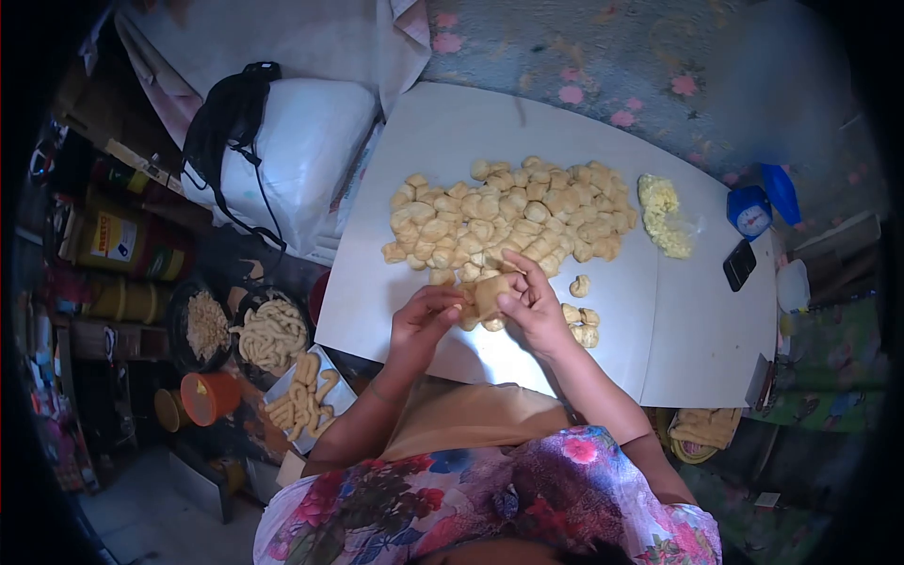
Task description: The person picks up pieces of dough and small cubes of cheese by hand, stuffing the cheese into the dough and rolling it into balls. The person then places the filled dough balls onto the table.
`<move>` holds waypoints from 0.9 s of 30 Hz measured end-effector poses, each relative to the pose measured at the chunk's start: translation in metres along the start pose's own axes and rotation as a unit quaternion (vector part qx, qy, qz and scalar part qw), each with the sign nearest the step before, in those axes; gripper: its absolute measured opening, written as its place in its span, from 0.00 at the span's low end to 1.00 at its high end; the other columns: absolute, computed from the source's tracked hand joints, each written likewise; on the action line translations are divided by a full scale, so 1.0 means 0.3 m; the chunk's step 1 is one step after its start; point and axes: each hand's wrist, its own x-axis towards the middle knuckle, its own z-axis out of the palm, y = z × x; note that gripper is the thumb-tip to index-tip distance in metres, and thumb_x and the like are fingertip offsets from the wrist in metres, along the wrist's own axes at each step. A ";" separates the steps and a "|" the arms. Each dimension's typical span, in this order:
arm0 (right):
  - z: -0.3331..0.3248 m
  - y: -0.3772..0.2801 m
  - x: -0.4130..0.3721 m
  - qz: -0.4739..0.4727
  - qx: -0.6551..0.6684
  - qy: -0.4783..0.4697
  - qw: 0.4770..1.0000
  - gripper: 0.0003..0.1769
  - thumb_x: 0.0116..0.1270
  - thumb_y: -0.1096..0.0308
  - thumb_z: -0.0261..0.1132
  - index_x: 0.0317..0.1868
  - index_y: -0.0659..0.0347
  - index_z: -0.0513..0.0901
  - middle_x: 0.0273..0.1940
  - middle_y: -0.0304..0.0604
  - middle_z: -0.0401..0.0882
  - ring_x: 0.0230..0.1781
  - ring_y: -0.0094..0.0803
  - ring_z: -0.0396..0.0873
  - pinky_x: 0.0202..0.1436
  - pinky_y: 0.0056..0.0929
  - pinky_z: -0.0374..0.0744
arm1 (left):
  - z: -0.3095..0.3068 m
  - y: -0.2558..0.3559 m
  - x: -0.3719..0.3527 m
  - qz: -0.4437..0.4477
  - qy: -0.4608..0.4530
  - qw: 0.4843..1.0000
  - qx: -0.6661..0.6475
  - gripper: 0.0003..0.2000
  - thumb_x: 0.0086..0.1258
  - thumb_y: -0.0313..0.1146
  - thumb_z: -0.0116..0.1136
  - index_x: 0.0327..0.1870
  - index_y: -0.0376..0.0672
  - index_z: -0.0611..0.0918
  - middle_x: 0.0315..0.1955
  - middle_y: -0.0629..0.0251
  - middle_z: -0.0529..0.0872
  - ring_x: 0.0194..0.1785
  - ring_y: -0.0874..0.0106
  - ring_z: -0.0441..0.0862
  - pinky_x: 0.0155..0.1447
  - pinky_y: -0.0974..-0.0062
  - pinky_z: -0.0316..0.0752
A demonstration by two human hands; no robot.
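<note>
Dough piece [489, 295] is sitting between both hands, just above the near edge of the white board [697, 348], right below the big pile. Left hand [424, 322] is gripping it from the left, fingers curled and pinching its lower edge. Right hand [533, 303] is pinching it from the right, thumb and fingertips closed on its top and side. Both hands are touching it, and it is hiding part of each palm.

Pile of raw dough lumps [513, 212] is lying mid-board, spreading just beyond the hands. Small group of shaped pieces [584, 328] is sitting just right of the right hand, with a single piece [580, 284] above it. Yellow crumbly heap [663, 215] is lying at the pile's right end. Black phone [739, 265] and blue dial scale [750, 217] are sitting at the board's far right.

Off the board to the left: tray of twisted strips [303, 395], bowl of curled pieces [273, 332], bowl of crumbs [206, 325], orange tub [209, 396], white bag with black strap [306, 151].
</note>
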 end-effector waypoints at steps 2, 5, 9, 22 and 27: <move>-0.014 -0.027 -0.015 0.031 0.127 -0.005 0.991 0.23 0.68 0.69 0.64 0.62 0.62 0.69 0.53 0.43 0.75 0.48 0.29 0.79 0.47 0.27 0.82 | 0.048 0.035 -0.004 0.036 -0.015 0.999 -0.006 0.05 0.64 0.22 0.62 0.40 0.36 0.83 0.46 0.61 0.78 0.49 0.72 0.77 0.53 0.75 0.74; -0.048 -0.027 -0.041 0.047 0.167 -0.043 0.984 0.22 0.68 0.69 0.64 0.59 0.63 0.71 0.51 0.44 0.76 0.49 0.30 0.79 0.46 0.28 0.82 | 0.100 0.020 -0.001 0.091 -0.036 0.995 0.016 0.08 0.60 0.18 0.64 0.39 0.35 0.82 0.48 0.60 0.75 0.49 0.72 0.77 0.52 0.75 0.76; -0.083 -0.043 -0.069 0.047 0.226 -0.094 0.969 0.19 0.67 0.72 0.64 0.57 0.65 0.73 0.51 0.46 0.77 0.48 0.32 0.79 0.50 0.30 0.81 | 0.184 0.096 -0.003 0.006 -0.046 0.998 -0.048 0.09 0.58 0.16 0.65 0.39 0.36 0.81 0.48 0.61 0.73 0.50 0.73 0.76 0.50 0.76 0.78; -0.194 -0.086 -0.197 0.059 -0.004 0.134 0.989 0.12 0.64 0.76 0.66 0.44 0.63 0.72 0.34 0.42 0.80 0.33 0.28 0.83 0.36 0.25 0.84 | 0.404 -0.018 -0.073 0.153 0.011 0.945 0.290 0.15 0.58 0.22 0.66 0.46 0.35 0.80 0.45 0.57 0.75 0.47 0.68 0.79 0.50 0.74 0.77; -0.329 -0.066 -0.253 0.013 -0.163 0.057 0.985 0.12 0.66 0.73 0.64 0.46 0.64 0.71 0.42 0.47 0.78 0.39 0.31 0.83 0.39 0.28 0.84 | 0.494 0.005 -0.075 0.212 -0.005 0.878 0.429 0.13 0.58 0.22 0.67 0.45 0.35 0.82 0.50 0.53 0.77 0.46 0.63 0.82 0.52 0.71 0.79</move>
